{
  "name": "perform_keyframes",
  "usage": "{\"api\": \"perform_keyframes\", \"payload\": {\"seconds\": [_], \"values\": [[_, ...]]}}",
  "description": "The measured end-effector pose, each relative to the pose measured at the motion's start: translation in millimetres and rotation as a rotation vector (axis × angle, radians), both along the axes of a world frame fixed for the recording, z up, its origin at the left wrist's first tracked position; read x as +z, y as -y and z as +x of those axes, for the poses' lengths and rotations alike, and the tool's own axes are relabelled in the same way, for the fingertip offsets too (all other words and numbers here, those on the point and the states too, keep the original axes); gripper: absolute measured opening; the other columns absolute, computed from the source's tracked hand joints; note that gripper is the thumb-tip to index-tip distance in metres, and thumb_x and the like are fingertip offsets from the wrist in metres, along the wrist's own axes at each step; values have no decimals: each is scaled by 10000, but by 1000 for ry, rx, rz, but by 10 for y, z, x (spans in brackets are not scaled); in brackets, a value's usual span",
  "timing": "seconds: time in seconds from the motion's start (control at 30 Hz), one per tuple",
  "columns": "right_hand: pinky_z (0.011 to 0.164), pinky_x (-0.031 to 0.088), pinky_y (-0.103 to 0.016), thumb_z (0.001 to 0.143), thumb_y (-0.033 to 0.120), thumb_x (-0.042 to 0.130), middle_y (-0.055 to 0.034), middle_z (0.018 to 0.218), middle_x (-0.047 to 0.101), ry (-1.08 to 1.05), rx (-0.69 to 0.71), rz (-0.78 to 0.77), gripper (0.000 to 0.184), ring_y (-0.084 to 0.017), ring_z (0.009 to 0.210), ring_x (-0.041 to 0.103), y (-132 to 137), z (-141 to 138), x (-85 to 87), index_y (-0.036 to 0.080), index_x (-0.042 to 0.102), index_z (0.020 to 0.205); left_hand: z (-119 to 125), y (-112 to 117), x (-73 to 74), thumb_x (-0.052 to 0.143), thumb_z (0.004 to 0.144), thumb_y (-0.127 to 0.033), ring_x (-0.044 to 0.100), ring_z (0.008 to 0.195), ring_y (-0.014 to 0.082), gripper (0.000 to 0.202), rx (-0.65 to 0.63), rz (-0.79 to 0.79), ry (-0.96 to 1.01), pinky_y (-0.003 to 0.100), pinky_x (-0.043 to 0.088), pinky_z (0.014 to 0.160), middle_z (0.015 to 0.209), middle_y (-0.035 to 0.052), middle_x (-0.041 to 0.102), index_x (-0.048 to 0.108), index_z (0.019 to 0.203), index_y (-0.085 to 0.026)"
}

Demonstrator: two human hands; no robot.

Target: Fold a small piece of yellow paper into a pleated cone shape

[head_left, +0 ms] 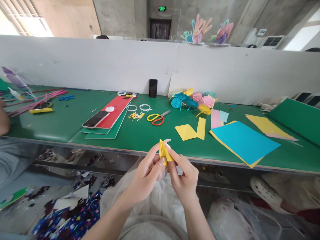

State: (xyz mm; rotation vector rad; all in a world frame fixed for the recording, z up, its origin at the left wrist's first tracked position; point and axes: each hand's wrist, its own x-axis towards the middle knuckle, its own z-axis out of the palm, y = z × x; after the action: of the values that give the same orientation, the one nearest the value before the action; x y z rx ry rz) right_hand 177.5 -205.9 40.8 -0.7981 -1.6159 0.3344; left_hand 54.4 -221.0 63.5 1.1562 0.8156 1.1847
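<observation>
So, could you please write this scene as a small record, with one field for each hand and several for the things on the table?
Left hand: pinches a folded yellow paper
Right hand: fingers on the same paper
Scissors: lie on the green table, beyond the hands
Small paper umbrellas: grouped near the white partition
Upright phone: against the partition
Blue sheet: lies over yellow paper, to the right

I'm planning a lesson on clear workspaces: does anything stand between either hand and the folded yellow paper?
Nothing visible does: the left hand and right hand both grip the folded yellow paper directly. The scissors lie beyond it.
</observation>
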Motion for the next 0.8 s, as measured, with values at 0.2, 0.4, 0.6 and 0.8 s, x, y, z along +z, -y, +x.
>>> {"api": "perform_keyframes", "payload": {"seconds": [0.2,0.4,0.6,0.8], "values": [[518,488,-211,831,1,506,-28,818,675,-16,-15,53,509,-112,588,577,-16,-12,-27,291,574,1243,17,16,56,462,922,-337,200,443,44,503,-10,-20,32,198,179,409,555,-81,320,340,1396,-219],[526,507,-232,848,13,490,-42,826,673,32,28,80,517,-127,612,598,-31,6,-37,286,541,1284,11,16,76,435,935,-350,215,440,48,506,-17,-19,26,204,181,415,537,-84,300,325,1404,-193],[529,496,-232,859,31,486,-38,809,640,45,62,49,531,-129,618,576,-18,31,-40,299,503,1317,-1,12,60,431,933,-357,209,435,53,484,-4,-23,-3,210,187,421,524,-84,303,360,1383,-193],[523,473,-237,856,29,481,-5,693,576,17,127,-20,521,-125,560,531,-7,45,-25,304,527,1296,-30,-11,5,426,926,-404,211,434,64,408,36,2,-123,220,200,425,519,-80,301,460,1277,-199]]}}
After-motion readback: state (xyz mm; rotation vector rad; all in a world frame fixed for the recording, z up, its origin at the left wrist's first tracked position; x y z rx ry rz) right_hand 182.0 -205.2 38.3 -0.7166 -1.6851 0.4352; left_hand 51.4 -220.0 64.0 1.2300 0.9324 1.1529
